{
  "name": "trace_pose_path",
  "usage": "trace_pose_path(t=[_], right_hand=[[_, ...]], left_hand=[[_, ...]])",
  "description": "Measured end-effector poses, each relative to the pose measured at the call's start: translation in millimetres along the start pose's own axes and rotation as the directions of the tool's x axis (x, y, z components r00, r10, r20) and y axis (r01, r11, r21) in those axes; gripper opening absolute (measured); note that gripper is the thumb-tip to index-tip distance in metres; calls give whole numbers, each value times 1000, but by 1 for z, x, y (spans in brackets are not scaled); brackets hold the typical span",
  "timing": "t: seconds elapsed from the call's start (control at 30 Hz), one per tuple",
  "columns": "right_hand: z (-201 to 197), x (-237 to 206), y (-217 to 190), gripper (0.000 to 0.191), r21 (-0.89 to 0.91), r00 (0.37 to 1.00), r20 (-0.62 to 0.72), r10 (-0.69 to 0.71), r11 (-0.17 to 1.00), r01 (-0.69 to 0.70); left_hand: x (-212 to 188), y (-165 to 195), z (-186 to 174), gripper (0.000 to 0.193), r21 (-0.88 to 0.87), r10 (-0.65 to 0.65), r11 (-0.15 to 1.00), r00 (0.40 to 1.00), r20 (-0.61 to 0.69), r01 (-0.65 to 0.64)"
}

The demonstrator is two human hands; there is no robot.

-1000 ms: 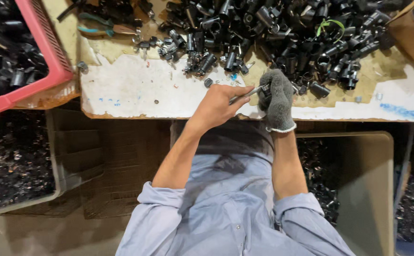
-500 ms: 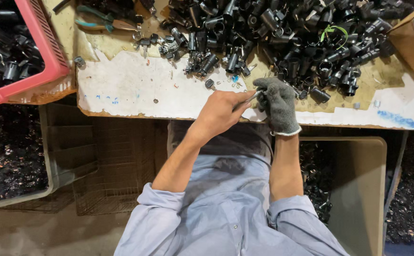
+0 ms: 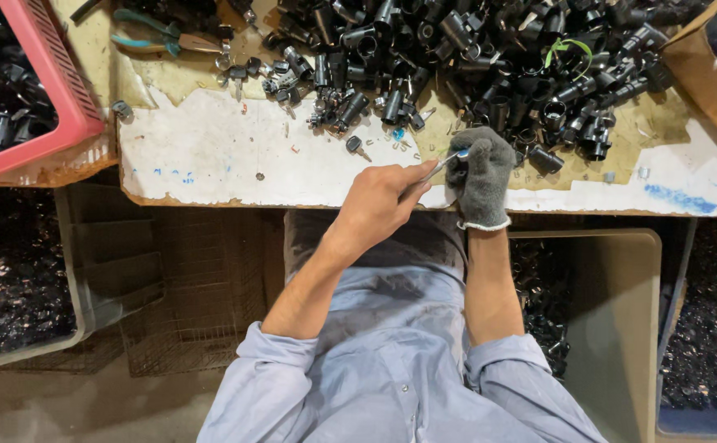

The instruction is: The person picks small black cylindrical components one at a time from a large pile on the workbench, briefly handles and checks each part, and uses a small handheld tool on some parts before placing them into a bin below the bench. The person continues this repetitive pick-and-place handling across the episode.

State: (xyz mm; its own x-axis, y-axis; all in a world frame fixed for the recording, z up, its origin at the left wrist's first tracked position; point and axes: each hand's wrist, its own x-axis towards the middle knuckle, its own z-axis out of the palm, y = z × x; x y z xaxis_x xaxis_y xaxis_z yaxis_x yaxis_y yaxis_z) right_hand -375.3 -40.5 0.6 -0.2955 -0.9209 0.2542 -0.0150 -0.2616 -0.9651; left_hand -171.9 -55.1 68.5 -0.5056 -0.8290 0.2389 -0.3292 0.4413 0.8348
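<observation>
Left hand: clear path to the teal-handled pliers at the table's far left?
Probably yes, once freed. The left hand grips a thin metal tool. Bare white tabletop lies between it and the pliers, with only small scattered parts beside them.

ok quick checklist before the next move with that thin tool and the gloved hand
1. Tool grip: the bare left hand pinches the thin metal tool between its fingers. ok
2. Tool tip: it points into the gloved right hand and seems to meet it. ok
3. Part held: the glove is curled as if around something, but what it grips is hidden. cannot tell
4. Glove: the grey glove covers the right hand to the wrist. ok
5. Supply: the pile of black cylindrical parts lies just beyond the hands. ok
6. Work spot: both hands are at the near edge of the white worn bench top, with a loose key close by. ok
</observation>
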Motion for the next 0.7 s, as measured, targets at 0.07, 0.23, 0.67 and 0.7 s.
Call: trace_pose_path(t=[0.07,0.23,0.67,0.7], right_hand=[[1,-4,0,61,51,985,-64,157,987,-154],[8,-9,-12,64,-28,997,-11,82,996,-82],[5,-6,-5,55,71,992,-60,107,992,-103],[6,-6,-5,56,60,994,-53,93,994,-90]], left_hand=[[-5,-2,0,30,12,9,1000,1000,-21,-8],[-13,-5,1,30,51,4,999,1000,-24,-3],[-11,-1,-6,28,139,95,985,995,29,-98],[-12,-2,-5,28,146,99,984,995,26,-101]])
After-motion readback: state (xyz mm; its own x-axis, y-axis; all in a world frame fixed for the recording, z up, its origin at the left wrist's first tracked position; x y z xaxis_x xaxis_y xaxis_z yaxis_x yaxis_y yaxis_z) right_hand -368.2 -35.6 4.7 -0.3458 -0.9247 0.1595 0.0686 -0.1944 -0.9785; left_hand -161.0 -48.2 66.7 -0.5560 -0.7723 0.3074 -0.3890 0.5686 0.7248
